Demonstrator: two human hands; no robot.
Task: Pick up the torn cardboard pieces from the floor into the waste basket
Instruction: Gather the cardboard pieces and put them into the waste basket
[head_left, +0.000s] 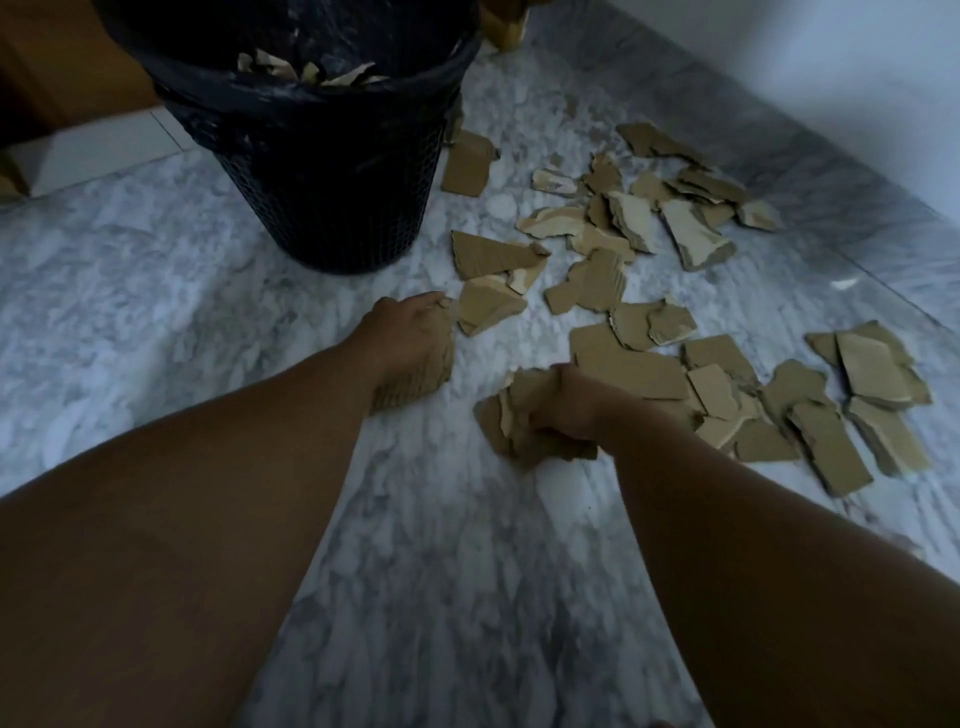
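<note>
Several torn brown cardboard pieces (628, 291) lie scattered over the marble floor, mostly to the right of a black mesh waste basket (317, 171) lined with a black bag; a few scraps show inside its rim. My left hand (410, 338) is low on the floor in front of the basket, its fingers curled round a corrugated piece (415, 387). My right hand (563, 410) grips a bunched stack of pieces (511, 421) just above the floor.
The grey-white marble floor (441, 571) stretches toward me. A pale wall (831, 78) runs along the back right. Wooden furniture (62, 62) stands behind the basket at the left, with a yellowish object (504, 26) at the top.
</note>
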